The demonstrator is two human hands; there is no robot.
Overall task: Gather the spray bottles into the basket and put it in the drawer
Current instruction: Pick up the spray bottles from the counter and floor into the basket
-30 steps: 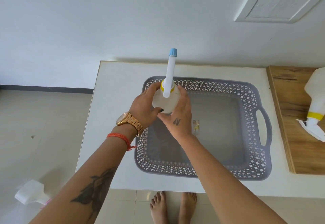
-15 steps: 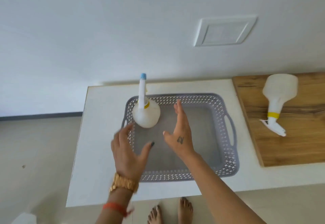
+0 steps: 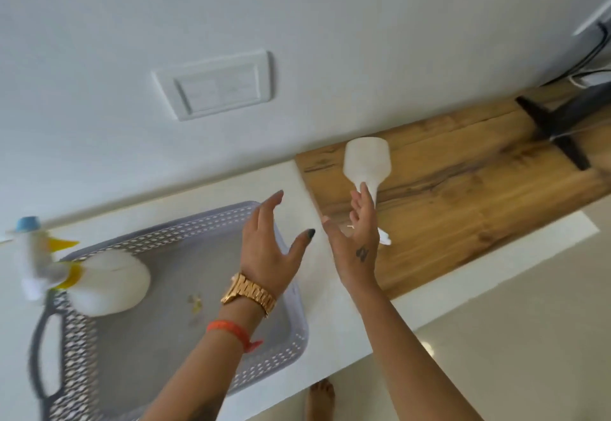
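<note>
A grey perforated basket [image 3: 291,331] lies on the white counter [image 3: 337,308]. A white spray bottle [image 3: 109,281] with a yellow collar and blue nozzle tip stands in its far left corner, blurred. A second white spray bottle [image 3: 367,162] lies on the wooden surface [image 3: 479,189] to the right, neck toward me. My right hand [image 3: 358,242] hangs over that bottle's neck and trigger with straight fingers, holding nothing. Above the basket's right end, my left hand [image 3: 271,252] is spread and empty, a gold watch on its wrist.
A white wall plate [image 3: 218,89] sits on the wall above the counter. A black stand foot [image 3: 558,132] and cables occupy the far right of the wooden surface. My bare foot [image 3: 320,397] shows on the tiled floor below the counter edge.
Both hands let go of the first bottle, which now stands in the basket. The view has swung right. Both hands have travelled right, toward the bottle lying on the wooden surface.
</note>
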